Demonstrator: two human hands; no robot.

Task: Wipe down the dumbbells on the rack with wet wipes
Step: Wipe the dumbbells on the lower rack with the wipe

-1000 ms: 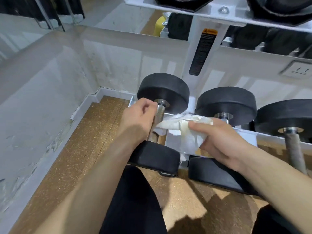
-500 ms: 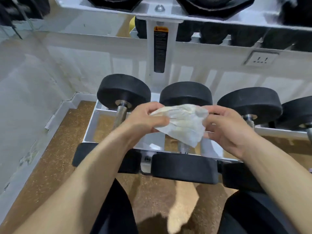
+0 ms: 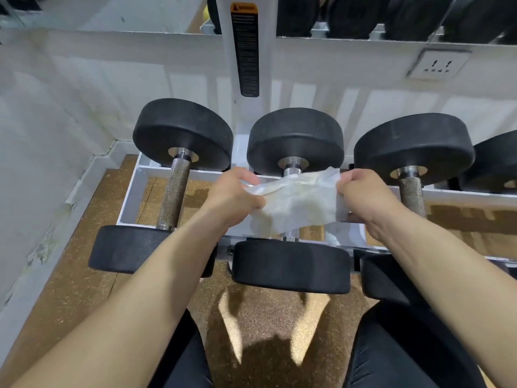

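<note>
Setting: brown speckled floor (image 3: pixel 70 289), white wall, low white rack (image 3: pixel 131 197) in the corner.
Landmark: middle dumbbell (image 3: pixel 291 264), black ends, lying front to back on the rack.
Wet wipe (image 3: pixel 299 205): stained, stretched over the middle dumbbell's handle, hiding most of it.
Left hand (image 3: pixel 232 197): fingers curled, pinching the wipe's edge left of the middle dumbbell.
Right hand (image 3: pixel 363 191): fingers curled, gripping the wipe's edge to its right.
Left dumbbell (image 3: pixel 173 189), right dumbbell (image 3: pixel 414 147): flanking it.
Wall socket (image 3: pixel 437 64): behind it, rightward.
</note>
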